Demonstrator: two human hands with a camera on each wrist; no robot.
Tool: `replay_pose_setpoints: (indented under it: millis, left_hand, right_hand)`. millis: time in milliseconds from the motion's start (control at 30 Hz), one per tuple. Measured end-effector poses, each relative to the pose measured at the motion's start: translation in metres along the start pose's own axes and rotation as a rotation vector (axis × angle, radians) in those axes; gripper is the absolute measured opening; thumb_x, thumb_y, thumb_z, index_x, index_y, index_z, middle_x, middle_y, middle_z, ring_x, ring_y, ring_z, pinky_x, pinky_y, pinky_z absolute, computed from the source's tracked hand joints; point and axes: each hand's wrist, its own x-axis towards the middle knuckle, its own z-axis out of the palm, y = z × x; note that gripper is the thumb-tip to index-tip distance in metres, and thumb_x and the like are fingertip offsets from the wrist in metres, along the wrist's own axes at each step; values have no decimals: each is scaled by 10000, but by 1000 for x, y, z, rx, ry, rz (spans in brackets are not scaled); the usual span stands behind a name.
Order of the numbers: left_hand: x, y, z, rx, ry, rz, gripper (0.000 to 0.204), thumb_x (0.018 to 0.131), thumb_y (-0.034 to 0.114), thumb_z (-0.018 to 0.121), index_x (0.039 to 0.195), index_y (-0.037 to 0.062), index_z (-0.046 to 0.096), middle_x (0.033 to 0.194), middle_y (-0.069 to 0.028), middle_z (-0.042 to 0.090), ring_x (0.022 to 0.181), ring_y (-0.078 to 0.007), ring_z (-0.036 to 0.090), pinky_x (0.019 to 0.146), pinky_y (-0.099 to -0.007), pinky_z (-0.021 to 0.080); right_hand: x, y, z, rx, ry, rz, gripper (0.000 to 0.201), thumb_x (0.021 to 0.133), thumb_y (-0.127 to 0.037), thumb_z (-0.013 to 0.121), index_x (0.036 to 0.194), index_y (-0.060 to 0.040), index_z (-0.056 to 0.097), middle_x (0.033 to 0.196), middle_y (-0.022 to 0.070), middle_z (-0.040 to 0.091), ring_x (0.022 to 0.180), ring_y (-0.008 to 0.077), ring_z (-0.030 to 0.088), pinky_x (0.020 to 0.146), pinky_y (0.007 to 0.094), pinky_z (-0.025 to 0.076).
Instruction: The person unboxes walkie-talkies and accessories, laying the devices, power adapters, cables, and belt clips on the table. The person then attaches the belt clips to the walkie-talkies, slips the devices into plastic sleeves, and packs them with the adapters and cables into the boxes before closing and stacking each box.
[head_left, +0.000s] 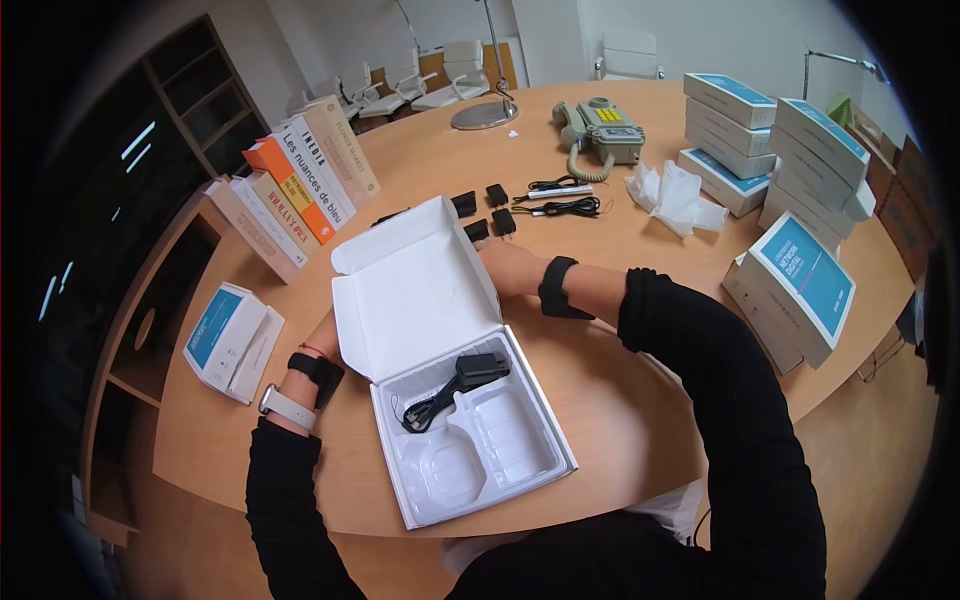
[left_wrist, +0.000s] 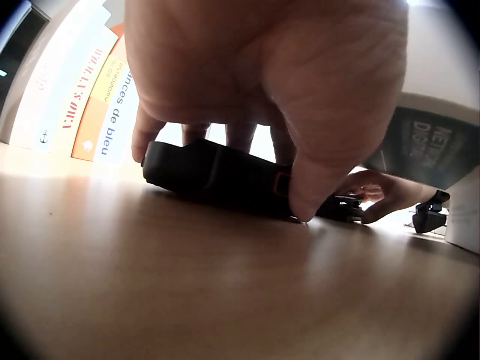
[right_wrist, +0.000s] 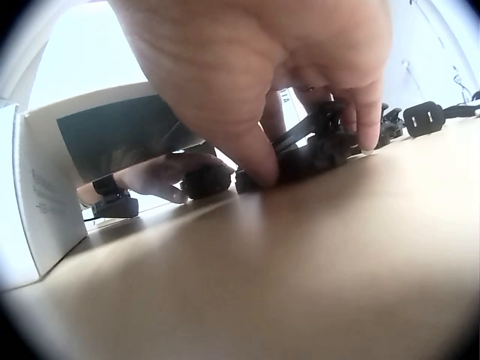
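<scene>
An open white box lies in front of me in the head view. Its moulded tray holds a black charger and a coiled black cable in the upper compartment. Behind the raised lid, my left hand grips a rounded black device at table level, thumb on the near side and fingers beyond. My right hand holds a black device with strap-like parts between thumb and fingers, close beside the other. The lid hides most of my left hand in the head view.
Black plug adapters and bundled cables lie beyond my right hand. Crumpled white paper, a telephone and stacked boxes stand right. Books and a smaller box stand left.
</scene>
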Motion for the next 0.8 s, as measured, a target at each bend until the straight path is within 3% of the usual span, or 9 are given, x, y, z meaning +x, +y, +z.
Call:
replay_pose_setpoints:
  millis: [233, 300, 400, 433, 533, 633, 700, 733, 800]
  left_hand:
    - [1, 2, 3, 1, 26, 87, 428, 951, 303, 464, 1245, -8, 463, 1169, -81, 563, 1011, -121, 548, 838, -270, 482]
    - [-3, 9, 1, 485, -19, 438, 395, 936, 233, 492, 1246, -10, 467, 1179, -85, 559, 1016, -121, 541, 841, -275, 477]
    - [-20, 36, 18, 73, 101, 305, 355, 900, 158, 536, 1210, -13, 507, 1144, -89, 585, 1001, -127, 552, 837, -281, 478]
    - [-10, 21, -5, 482, 150, 499, 293, 875, 96, 542, 1138, -32, 557, 1063, -102, 628, 953, -143, 579, 815, -284, 479]
    - [-32, 23, -13, 627, 180, 257, 237, 871, 60, 506, 1064, -38, 601, 986, -116, 655, 912, -156, 598, 789, -288, 479]
    - [-43, 12, -12, 553, 194, 234, 235, 833, 13, 491, 1024, -31, 620, 960, -133, 662, 862, -172, 614, 759, -292, 479]
    - [-55, 16, -4, 509, 195, 213, 238, 814, 2, 497, 1012, -28, 626, 960, -139, 662, 848, -188, 623, 757, -295, 481]
    - [-60, 14, -2, 636, 302, 334, 224, 798, 4, 508, 982, -25, 632, 932, -141, 658, 813, -206, 625, 737, -297, 483]
    - [-77, 25, 7, 766, 412, 452, 210, 781, 5, 519, 953, -23, 638, 904, -143, 654, 778, -224, 626, 717, -298, 485]
  right_hand:
    - [-25, 2, -14, 119, 174, 44, 497, 777, -179, 633, 1251, -108, 503, 1101, 233, 555, 1009, 407, 538, 891, 439, 438]
    - [-32, 0, -24, 177, 152, 95, 484, 784, -181, 626, 1248, -107, 509, 1104, 228, 560, 1016, 396, 539, 896, 434, 436]
    - [-37, -13, -43, 293, 190, 128, 416, 806, -182, 600, 1207, -80, 552, 1065, 199, 608, 993, 336, 574, 880, 388, 451]
    - [-38, -20, -52, 398, 188, 208, 389, 812, -186, 593, 1180, -64, 571, 1025, 186, 628, 963, 312, 593, 863, 368, 458]
    - [-47, -22, -59, 426, 360, 260, 280, 823, -175, 587, 1062, -37, 634, 886, 146, 665, 808, 236, 639, 737, 313, 495]
    - [-69, -52, -84, 504, 385, 312, 207, 855, -129, 588, 1022, -15, 631, 903, 83, 655, 784, 133, 597, 716, 265, 484]
    - [-87, -85, -97, 412, 292, 202, 181, 847, -119, 601, 992, -15, 633, 888, 85, 652, 744, 121, 586, 676, 259, 477]
    - [-93, -103, -100, 434, 209, 174, 198, 791, -132, 631, 954, -20, 642, 835, 118, 656, 764, 237, 625, 686, 314, 495]
    - [-104, -120, -91, 169, 162, -152, 189, 767, -120, 637, 933, -31, 654, 819, 113, 650, 791, 273, 605, 723, 346, 492]
